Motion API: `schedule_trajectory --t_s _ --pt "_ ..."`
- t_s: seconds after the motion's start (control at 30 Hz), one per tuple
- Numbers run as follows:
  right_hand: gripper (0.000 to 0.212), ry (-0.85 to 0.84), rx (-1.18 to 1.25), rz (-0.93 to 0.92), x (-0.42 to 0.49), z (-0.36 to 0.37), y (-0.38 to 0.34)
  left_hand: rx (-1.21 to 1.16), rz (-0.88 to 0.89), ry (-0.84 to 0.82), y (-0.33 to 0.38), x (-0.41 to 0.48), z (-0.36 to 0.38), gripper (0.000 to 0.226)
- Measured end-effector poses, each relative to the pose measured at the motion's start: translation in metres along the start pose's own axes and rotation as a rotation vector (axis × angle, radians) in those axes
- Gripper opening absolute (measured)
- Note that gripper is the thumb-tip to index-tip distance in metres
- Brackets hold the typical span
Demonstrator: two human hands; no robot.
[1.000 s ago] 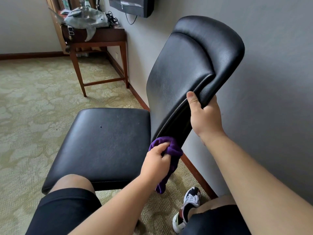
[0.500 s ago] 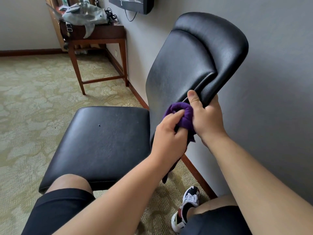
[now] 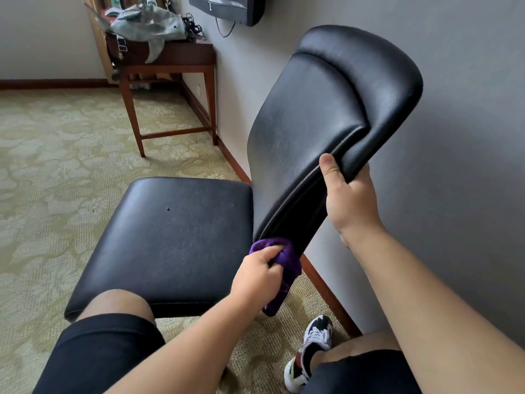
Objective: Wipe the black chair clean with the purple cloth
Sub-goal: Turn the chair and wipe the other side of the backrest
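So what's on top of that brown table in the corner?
A grey stuffed shark lies on the wooden table, with a tangle of black cables beside it. Whatever is beneath the shark is covered, so I can't tell.

We count one black padded leather chair (image 3: 184, 240), one bunched purple cloth (image 3: 281, 258) and two bare hands. At eleven o'clock stands one brown wooden side table (image 3: 170, 56); at five o'clock, one white-and-black sneaker (image 3: 314, 348).

Soft daylight – sharp, wide-angle distortion
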State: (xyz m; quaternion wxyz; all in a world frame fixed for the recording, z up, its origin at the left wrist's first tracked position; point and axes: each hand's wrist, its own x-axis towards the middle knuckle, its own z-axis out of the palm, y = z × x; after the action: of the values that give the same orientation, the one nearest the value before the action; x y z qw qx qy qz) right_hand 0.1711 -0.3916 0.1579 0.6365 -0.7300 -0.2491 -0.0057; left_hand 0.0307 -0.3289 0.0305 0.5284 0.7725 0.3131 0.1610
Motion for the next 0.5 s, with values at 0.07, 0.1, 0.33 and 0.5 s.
schedule_trajectory --t_s 0.07,0.1,0.33,0.5 --pt "0.035 0.001 -0.006 -0.008 -0.001 0.001 -0.001 -0.016 0.114 0.048 0.019 0.000 -0.003 0.033" --pt "0.037 0.001 -0.006 -0.013 -0.001 0.001 -0.001 -0.062 0.191 0.066 0.031 0.000 -0.005 0.027" --pt "0.033 0.000 -0.011 -0.016 -0.003 0.001 -0.003 -0.327 0.426 0.071 0.070 0.010 -0.008 0.033" --pt "0.036 0.001 0.002 -0.013 -0.004 0.002 0.000 -0.123 0.145 0.036 -0.003 0.005 0.005 0.043"
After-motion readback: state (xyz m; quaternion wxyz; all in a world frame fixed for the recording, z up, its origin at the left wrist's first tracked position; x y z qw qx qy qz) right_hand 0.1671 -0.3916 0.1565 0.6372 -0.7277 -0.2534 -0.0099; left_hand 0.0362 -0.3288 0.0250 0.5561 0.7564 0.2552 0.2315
